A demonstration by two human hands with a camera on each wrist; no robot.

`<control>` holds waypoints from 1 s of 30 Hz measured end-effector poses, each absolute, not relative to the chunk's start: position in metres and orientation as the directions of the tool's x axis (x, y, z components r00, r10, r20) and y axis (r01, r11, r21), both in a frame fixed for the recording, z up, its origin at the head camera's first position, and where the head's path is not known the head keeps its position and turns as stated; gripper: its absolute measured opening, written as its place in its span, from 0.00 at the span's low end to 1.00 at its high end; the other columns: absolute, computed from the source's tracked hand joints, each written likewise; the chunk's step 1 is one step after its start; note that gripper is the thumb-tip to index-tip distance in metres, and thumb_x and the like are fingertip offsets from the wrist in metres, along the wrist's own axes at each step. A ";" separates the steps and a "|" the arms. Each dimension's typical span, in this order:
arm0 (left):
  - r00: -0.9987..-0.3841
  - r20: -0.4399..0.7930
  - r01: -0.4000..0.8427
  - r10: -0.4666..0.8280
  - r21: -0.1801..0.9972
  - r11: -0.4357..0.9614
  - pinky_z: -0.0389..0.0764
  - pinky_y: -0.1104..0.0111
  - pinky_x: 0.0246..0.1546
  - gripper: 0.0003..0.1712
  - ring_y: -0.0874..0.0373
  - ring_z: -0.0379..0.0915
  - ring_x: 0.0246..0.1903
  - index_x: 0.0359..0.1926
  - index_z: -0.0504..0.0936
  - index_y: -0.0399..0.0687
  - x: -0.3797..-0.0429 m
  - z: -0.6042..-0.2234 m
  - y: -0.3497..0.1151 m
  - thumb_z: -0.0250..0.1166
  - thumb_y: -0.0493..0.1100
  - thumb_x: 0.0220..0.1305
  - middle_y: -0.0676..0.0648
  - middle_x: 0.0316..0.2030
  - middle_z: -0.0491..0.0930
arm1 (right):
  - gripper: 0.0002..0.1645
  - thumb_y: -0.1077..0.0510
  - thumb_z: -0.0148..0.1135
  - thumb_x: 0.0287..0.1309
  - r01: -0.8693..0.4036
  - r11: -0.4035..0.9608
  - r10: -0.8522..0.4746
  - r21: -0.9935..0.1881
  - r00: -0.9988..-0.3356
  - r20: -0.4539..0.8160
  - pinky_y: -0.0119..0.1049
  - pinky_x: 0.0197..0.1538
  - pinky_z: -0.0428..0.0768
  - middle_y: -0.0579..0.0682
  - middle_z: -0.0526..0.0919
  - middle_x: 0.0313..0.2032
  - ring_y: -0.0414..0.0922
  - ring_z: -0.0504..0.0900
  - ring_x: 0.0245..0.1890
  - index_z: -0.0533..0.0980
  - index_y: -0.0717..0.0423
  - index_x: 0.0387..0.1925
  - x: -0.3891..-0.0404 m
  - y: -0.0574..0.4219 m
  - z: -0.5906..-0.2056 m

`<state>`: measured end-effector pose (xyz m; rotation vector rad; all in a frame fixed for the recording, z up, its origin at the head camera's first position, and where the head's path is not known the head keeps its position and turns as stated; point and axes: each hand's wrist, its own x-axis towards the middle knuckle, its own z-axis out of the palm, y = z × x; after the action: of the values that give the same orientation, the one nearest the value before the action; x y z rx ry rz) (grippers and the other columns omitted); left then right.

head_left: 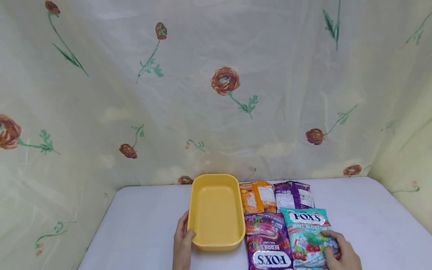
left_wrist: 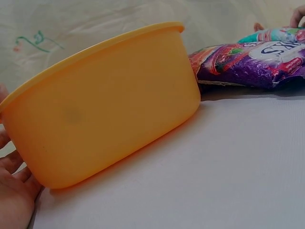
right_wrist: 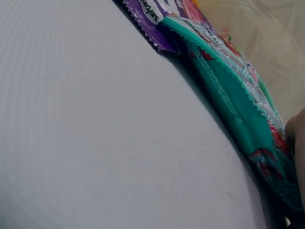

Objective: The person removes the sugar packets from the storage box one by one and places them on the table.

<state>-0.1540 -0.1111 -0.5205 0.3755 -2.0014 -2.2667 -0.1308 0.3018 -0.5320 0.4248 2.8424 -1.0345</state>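
Note:
A yellow plastic tub [head_left: 216,245] sits on the white table, its inside bare. My left hand [head_left: 183,240] grips its left side, the thumb at the rim and the fingers along the outer wall, as the left wrist view also shows. To the right lies a teal Fox's Mint Blossom candy bag [head_left: 308,228]. My right hand [head_left: 342,253] holds this bag by its right edge, thumb and fingers spread on its front and side. Between tub and teal bag lies a purple Fox's Berries candy bag [head_left: 268,243], its print upside down.
Behind these lie an orange candy bag [head_left: 258,197] and a dark purple candy bag [head_left: 293,195], backs up. The white table [head_left: 145,221] extends to both sides. A flower-printed cloth [head_left: 189,112] hangs around its back and sides.

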 end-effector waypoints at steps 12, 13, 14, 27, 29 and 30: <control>-0.970 -0.085 -0.070 -0.228 0.995 -0.076 0.61 0.52 0.69 0.43 0.48 0.51 0.71 0.70 0.55 0.48 -0.157 -0.526 -0.106 0.49 0.29 0.49 0.43 0.71 0.56 | 0.27 0.52 0.45 0.64 0.336 0.655 0.250 -0.677 -0.942 -0.225 0.28 0.28 0.75 0.67 0.51 0.71 0.43 0.77 0.36 0.63 0.56 0.63 -0.131 0.306 -0.539; -0.970 -0.076 -0.062 -0.230 0.996 -0.068 0.60 0.51 0.69 0.43 0.47 0.51 0.71 0.70 0.55 0.48 -0.157 -0.526 -0.106 0.49 0.29 0.49 0.43 0.71 0.56 | 0.27 0.50 0.44 0.65 0.340 0.651 0.263 -0.679 -0.940 -0.218 0.28 0.28 0.76 0.66 0.51 0.71 0.43 0.77 0.37 0.64 0.55 0.63 -0.132 0.305 -0.539; -0.971 -0.068 -0.055 -0.231 0.997 -0.061 0.59 0.50 0.70 0.43 0.47 0.50 0.72 0.70 0.55 0.48 -0.157 -0.526 -0.106 0.49 0.29 0.49 0.44 0.71 0.56 | 0.26 0.49 0.44 0.65 0.344 0.650 0.278 -0.677 -0.938 -0.209 0.27 0.28 0.76 0.65 0.52 0.71 0.43 0.77 0.37 0.65 0.54 0.62 -0.132 0.303 -0.539; -0.993 0.060 0.065 -0.102 0.997 -0.044 0.57 0.91 0.57 0.38 0.51 0.42 0.73 0.73 0.50 0.52 -0.153 -0.534 -0.105 0.54 0.41 0.65 0.47 0.74 0.47 | 0.26 0.48 0.38 0.69 0.282 0.624 0.343 -0.728 -0.937 -0.069 0.30 0.21 0.75 0.66 0.52 0.71 0.33 0.76 0.21 0.69 0.58 0.58 -0.132 0.302 -0.548; -0.990 0.061 0.064 -0.126 0.998 -0.021 0.58 0.90 0.57 0.38 0.52 0.44 0.73 0.73 0.51 0.54 -0.153 -0.536 -0.103 0.56 0.46 0.65 0.47 0.74 0.48 | 0.26 0.48 0.39 0.69 0.277 0.636 0.322 -0.721 -0.943 -0.078 0.29 0.22 0.76 0.66 0.53 0.71 0.36 0.78 0.27 0.69 0.57 0.59 -0.134 0.303 -0.551; -0.988 0.060 0.060 -0.142 0.998 0.000 0.58 0.88 0.58 0.39 0.52 0.45 0.72 0.73 0.51 0.56 -0.153 -0.536 -0.102 0.57 0.48 0.65 0.48 0.74 0.49 | 0.27 0.47 0.40 0.68 0.276 0.639 0.310 -0.718 -0.947 -0.088 0.28 0.24 0.77 0.66 0.53 0.71 0.40 0.80 0.32 0.68 0.57 0.59 -0.135 0.304 -0.552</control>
<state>-0.1531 -0.1017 -0.5360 0.0869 -2.1148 -2.1236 -0.1355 0.3041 -0.5518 0.5159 2.8829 -1.2513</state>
